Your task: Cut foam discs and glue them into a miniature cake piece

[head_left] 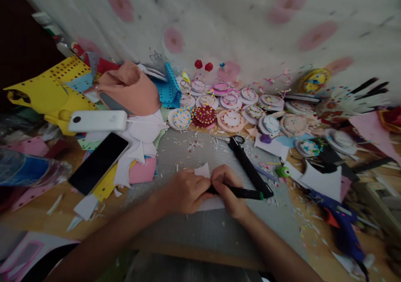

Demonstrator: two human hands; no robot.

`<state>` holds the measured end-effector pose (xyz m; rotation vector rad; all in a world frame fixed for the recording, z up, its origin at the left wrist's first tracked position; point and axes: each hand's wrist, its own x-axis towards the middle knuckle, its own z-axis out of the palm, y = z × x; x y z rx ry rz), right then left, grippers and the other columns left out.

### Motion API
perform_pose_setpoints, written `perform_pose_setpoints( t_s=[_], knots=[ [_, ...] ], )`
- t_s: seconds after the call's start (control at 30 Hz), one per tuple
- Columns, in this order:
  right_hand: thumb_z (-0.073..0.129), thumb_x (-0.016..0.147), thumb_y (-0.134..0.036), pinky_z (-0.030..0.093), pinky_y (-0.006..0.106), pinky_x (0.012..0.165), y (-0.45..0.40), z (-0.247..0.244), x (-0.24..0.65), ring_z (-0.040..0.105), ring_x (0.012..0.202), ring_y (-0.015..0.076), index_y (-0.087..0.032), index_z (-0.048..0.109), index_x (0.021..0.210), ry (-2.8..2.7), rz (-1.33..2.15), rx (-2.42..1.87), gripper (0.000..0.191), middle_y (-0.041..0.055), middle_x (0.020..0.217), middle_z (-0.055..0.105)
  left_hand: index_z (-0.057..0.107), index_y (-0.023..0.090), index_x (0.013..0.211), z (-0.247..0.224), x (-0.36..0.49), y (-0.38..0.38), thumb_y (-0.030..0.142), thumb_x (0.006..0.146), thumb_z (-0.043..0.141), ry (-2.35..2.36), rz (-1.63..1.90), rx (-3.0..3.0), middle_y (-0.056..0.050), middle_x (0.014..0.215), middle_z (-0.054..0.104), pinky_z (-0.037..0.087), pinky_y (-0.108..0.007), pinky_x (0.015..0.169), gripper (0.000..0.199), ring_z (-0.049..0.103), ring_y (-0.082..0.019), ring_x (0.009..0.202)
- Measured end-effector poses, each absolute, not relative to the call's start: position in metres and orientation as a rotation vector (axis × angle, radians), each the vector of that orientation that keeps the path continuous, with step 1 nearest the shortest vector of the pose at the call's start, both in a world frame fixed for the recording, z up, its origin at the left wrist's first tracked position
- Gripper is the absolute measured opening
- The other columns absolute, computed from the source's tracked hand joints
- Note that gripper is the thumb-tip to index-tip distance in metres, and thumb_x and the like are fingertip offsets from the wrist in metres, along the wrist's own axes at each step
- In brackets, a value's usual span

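Right hand (231,190): fingers pinching black pen (246,193) over white sheet (213,204) on grey mat (175,232). Left hand (187,191): fingers curled at pen's left end; whether pinching, cannot tell. Black tool (249,165) lies beside pen's green end.

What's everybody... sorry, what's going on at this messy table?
A person's left hand and right hand together hold a slim black pen-like tool with a green end, over a thin white sheet on a grey mat. Behind are small, round hat-shaped pieces dotted with colour. A blue glue gun lies rightward.
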<state>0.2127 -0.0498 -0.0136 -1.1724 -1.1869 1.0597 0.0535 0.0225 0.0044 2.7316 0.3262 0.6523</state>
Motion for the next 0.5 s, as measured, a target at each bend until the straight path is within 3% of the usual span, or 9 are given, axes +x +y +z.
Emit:
perform_pose_setpoints(
  t_s=[0.3,0.5],
  knots=[
    [0.054,0.091,-0.042,0.038,0.026,0.051,-0.047,-0.012,0.216,0.047,0.056,0.0133,-0.024,0.05,0.088,-1.273,1.063,-1.148,0.019,-0.0038,0.065,0.05,0.058,0.014,0.084,-0.007,0.052,0.028,0.034,0.101,0.035,0.327,0.731,2.781,-0.004,0.069,0.063,0.038,-0.032,0.063,0.035,0.059,-0.018,0.064],
    [0.055,0.092,-0.042,0.035,0.024,0.049,-0.041,-0.008,0.215,0.046,0.054,0.0125,-0.024,0.046,0.091,-1.256,1.105,-1.114,0.02,-0.0049,0.064,0.05,0.058,0.009,0.106,-0.006,0.048,0.033,0.025,0.099,0.036,0.397,0.59,2.847,-0.011,0.091,0.066,0.041,-0.038,0.075,0.028,0.061,-0.024,0.083]
  ],
)
